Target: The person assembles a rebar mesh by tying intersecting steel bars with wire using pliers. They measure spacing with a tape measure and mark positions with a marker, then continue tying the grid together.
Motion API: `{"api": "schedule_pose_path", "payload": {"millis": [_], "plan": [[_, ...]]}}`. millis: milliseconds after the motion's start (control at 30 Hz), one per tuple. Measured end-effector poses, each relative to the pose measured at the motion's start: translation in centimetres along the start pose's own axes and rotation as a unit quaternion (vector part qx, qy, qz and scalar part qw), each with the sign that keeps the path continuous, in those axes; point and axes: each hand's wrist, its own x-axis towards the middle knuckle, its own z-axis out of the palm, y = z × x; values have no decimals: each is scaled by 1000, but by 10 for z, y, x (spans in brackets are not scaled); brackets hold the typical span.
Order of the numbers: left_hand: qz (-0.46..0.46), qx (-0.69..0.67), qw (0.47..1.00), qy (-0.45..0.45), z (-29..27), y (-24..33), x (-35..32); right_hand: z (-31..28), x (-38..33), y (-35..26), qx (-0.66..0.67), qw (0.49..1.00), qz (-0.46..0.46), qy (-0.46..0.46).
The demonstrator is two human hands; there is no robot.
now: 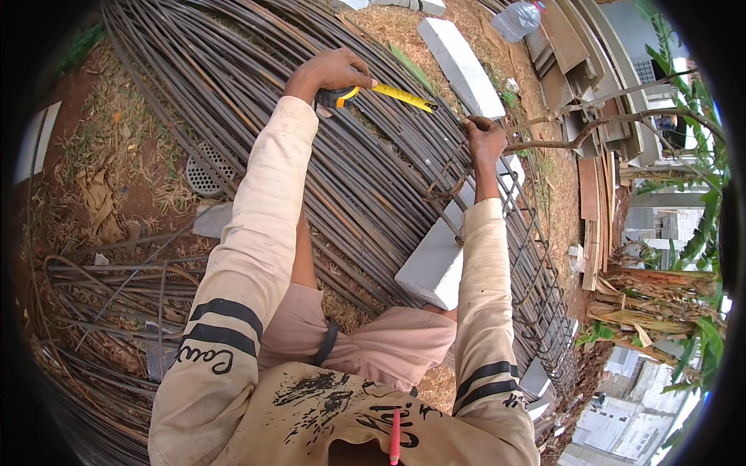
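Observation:
A yellow-and-black tape measure (336, 97) is held in my left hand (339, 71) above a wide bundle of steel rebars. Its yellow blade (404, 98) is pulled out to the right, and the tip lies over the bars short of my other hand. At the right side of the rebars (357, 186), my right hand (486, 141) is closed, its fingertips pinching a rebar. White concrete blocks lie close by: one block (460, 66) beyond my right hand, another block (431, 264) under the bars nearer to me.
A tied rebar cage (536, 287) runs along the right. Bent rods (116, 287) lie coiled at left, near a perforated round piece (208, 168). Wooden boards (594, 190), a bare branch (606, 124) and a plastic bottle (516, 21) are to the right and far right.

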Motion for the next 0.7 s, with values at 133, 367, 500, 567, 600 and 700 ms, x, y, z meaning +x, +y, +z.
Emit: {"api": "schedule_pose_path", "payload": {"millis": [133,367,500,567,600,700], "plan": [[1,-2,999,-34,-8,12,-3,-5,24,18,-17,999,-46,24],[-43,-5,997,-59,-19,10,-10,7,44,13,-36,998,-29,32],[-41,-14,998,-44,-21,7,-14,18,52,12,-32,998,-39,44],[-46,-6,998,-38,-21,9,-15,17,55,12,-18,997,-48,51],[-48,-5,998,-38,-21,8,-14,19,57,11,-40,996,-58,60],[-48,-5,998,-43,-21,7,-14,24,58,2,-101,989,-77,80]]}}
